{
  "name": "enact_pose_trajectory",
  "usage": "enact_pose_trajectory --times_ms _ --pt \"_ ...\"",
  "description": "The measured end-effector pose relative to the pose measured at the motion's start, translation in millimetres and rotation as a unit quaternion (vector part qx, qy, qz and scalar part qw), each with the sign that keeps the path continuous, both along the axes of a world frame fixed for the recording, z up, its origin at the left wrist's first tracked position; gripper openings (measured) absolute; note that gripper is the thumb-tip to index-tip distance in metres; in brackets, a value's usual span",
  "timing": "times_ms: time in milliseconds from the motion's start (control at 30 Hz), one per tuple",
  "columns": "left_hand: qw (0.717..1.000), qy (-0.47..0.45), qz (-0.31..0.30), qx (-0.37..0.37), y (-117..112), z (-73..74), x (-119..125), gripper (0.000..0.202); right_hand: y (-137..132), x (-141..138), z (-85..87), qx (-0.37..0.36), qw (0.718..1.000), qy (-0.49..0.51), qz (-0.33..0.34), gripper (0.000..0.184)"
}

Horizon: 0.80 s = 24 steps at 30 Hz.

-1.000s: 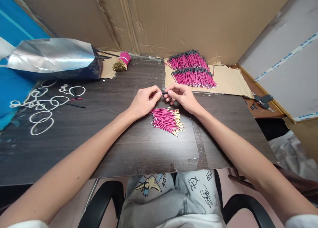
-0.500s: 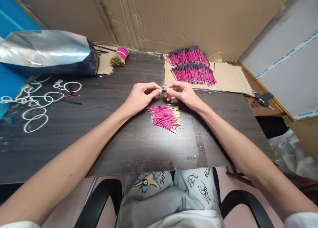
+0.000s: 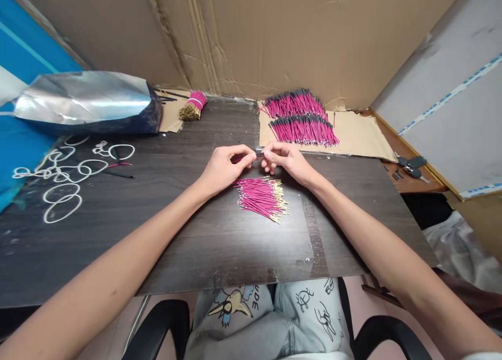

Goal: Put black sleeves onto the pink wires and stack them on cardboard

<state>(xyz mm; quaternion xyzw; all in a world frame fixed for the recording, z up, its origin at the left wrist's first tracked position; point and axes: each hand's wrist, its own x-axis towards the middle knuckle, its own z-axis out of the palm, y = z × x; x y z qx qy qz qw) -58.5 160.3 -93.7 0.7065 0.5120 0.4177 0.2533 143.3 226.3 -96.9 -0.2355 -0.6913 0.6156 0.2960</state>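
My left hand (image 3: 226,166) is closed in a pinch, with a little of a magenta wire (image 3: 237,159) showing inside its curled fingers. My right hand (image 3: 287,161) pinches a short black sleeve (image 3: 259,153) that bridges the small gap between both sets of fingertips. Where wire and sleeve meet is too small to make out. Just below the hands lies a loose pile of magenta wires (image 3: 259,197), gold ends to the right and silvery ends to the left. Beyond my right hand, two rows of black-capped magenta wires (image 3: 304,130) rest on a cardboard sheet (image 3: 361,132).
A silver bag (image 3: 90,101) lies at the back left, beside a banded bundle of magenta wires (image 3: 193,106). White rubber bands (image 3: 63,209) are scattered at the left. Dark cutters (image 3: 411,164) sit on a side ledge at the right. Cardboard (image 3: 306,36) walls the back.
The camera has tilted up a little, so everything appears lower in the picture. Both hands keep their pinch above the pile, with hardly any visible movement.
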Motion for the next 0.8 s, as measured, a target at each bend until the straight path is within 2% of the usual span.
enact_pose_trajectory --times_ms 500,633,700,800 --pt "0.997 -0.051 -0.046 -0.033 1.8 -1.4 -2.2 0.026 5.8 3.0 -7.5 -0.061 0.997 0.05 0.018 0.024" --pt "0.998 -0.055 -0.013 0.037 -0.3 -0.5 2.6 0.023 1.7 -0.1 -4.0 -0.048 0.998 0.036 0.006 0.023" --pt "0.995 -0.058 0.011 0.077 -3.0 1.0 7.4 0.02 -4.3 -3.6 -2.6 -0.022 0.999 0.03 0.003 0.024" --pt "0.992 -0.082 0.017 0.098 -7.5 2.2 14.6 0.016 -14.9 -11.4 -4.6 0.029 0.998 0.047 0.003 0.024"
